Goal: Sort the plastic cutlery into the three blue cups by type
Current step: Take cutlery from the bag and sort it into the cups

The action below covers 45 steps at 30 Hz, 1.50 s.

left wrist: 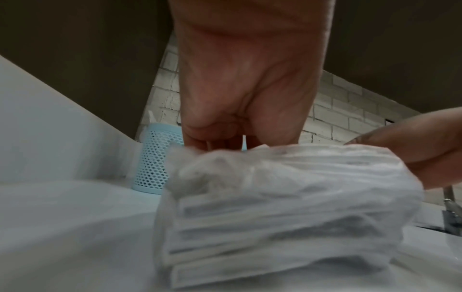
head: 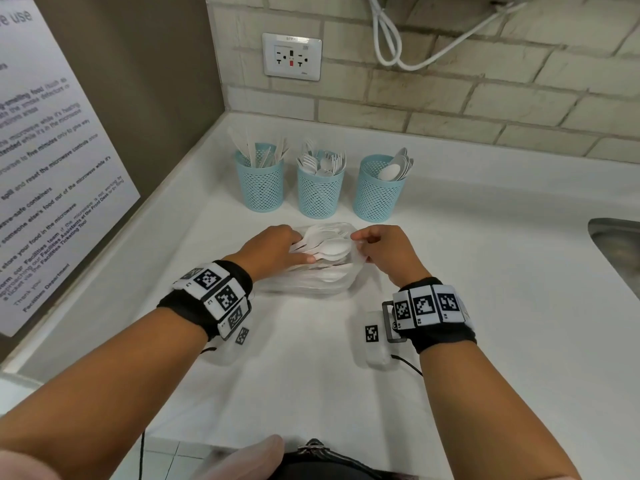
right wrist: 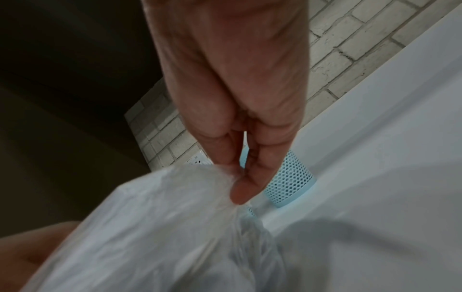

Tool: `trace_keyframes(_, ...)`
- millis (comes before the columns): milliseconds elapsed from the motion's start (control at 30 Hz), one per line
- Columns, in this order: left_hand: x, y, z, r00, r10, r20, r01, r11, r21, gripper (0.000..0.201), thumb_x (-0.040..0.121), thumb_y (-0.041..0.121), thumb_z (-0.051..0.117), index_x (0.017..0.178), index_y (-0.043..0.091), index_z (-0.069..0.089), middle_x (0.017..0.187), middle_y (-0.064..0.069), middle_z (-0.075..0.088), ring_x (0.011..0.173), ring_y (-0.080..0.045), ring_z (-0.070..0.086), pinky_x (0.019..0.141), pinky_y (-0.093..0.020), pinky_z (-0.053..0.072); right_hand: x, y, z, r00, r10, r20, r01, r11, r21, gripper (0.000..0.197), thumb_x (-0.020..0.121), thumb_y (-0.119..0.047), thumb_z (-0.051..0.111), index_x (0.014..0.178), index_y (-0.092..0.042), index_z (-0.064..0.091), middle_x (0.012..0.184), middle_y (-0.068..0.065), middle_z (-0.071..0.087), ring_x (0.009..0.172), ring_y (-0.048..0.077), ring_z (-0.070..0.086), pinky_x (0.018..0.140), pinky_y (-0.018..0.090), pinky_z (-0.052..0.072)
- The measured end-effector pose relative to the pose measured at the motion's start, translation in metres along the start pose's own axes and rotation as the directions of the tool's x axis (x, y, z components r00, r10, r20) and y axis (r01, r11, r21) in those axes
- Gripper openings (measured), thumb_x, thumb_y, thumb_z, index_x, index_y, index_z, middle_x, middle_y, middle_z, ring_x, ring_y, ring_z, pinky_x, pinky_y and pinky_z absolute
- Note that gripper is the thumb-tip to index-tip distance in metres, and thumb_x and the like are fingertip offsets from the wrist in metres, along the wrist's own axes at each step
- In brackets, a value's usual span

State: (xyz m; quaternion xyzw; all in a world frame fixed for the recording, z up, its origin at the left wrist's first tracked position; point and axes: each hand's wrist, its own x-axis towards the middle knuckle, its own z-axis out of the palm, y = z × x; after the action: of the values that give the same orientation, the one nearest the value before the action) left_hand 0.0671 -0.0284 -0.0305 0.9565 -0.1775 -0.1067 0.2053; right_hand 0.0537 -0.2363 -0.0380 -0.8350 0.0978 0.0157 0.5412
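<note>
Three blue mesh cups stand in a row at the back of the white counter [head: 467,306]: the left cup [head: 260,183] holds knives, the middle cup [head: 320,188] forks, the right cup [head: 377,192] spoons. In front of them lies a clear plastic bag [head: 311,282] of white cutlery. My left hand [head: 298,247] reaches into the bag's mouth and grips a bunch of white spoons [head: 330,249]. My right hand [head: 358,239] pinches the bag's right edge. In the right wrist view the fingers [right wrist: 240,189] pinch the bag's film [right wrist: 150,227]. The left wrist view shows curled fingers [left wrist: 200,138] behind the bag [left wrist: 287,207].
A steel sink [head: 616,251] is sunk into the counter at the right edge. A brick wall with a socket [head: 292,57] and a hanging white cable [head: 391,46] runs behind the cups. A printed notice [head: 52,168] hangs on the left wall.
</note>
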Motion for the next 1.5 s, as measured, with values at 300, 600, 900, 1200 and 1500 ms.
trace_keyframes(300,0.001,0.0,0.001,0.996,-0.009,-0.085,0.006,0.999,-0.042,0.027,0.091,0.028,0.058,0.076,0.014,0.04,0.074,0.001,0.045,0.074,-0.02,0.044,0.058,-0.028,0.026,0.0,0.0,-0.002,1.0,0.0,0.009,0.0,1.0,0.021,0.027,0.088,0.008,0.049,0.102,-0.003,0.069,0.081,0.009,0.062,0.076,0.018,0.055,0.069,0.024,0.052)
trace_keyframes(600,0.001,-0.005,0.002,0.988,0.011,-0.152,-0.028,0.994,-0.11,0.037,0.087,0.023,0.064,0.066,0.017,0.033,0.065,0.003,0.039,0.066,-0.017,0.037,0.053,-0.026,0.025,0.0,-0.001,-0.001,1.0,-0.006,0.001,0.006,1.0,0.014,0.026,0.087,0.008,0.05,0.102,-0.003,0.069,0.082,0.008,0.063,0.074,0.016,0.056,0.071,0.027,0.052)
trace_keyframes(900,0.003,-0.009,-0.007,0.986,-0.114,-0.118,0.063,0.927,-0.369,0.04,0.085,0.024,0.068,0.063,0.019,0.034,0.062,0.005,0.036,0.058,-0.011,0.034,0.053,-0.024,0.025,0.0,-0.003,0.0,1.0,-0.024,0.008,0.024,1.0,-0.011,0.025,0.088,0.006,0.051,0.1,-0.005,0.069,0.077,0.003,0.06,0.082,0.02,0.057,0.082,0.037,0.055)
trace_keyframes(1200,0.009,0.004,-0.018,0.986,-0.127,-0.105,0.019,0.718,-0.696,0.002,0.098,0.014,0.045,0.1,0.014,0.044,0.092,-0.002,0.053,0.075,-0.013,0.061,0.076,-0.03,0.053,0.004,-0.017,-0.004,0.999,-0.035,0.035,0.044,0.96,-0.276,0.037,0.087,0.003,0.045,0.113,-0.014,0.066,0.103,0.008,0.058,0.093,0.018,0.052,0.084,0.028,0.043)
trace_keyframes(1500,0.012,0.017,-0.02,0.994,-0.107,-0.03,0.018,0.426,-0.905,0.018,0.089,0.012,0.061,0.106,0.009,0.063,0.085,-0.003,0.066,0.07,-0.011,0.068,0.061,-0.017,0.055,0.003,-0.067,0.008,0.985,-0.148,0.088,0.123,0.964,0.237,0.051,0.091,-0.033,0.057,0.138,-0.019,0.042,0.109,0.004,0.063,0.097,0.017,0.061,0.077,0.026,0.051)
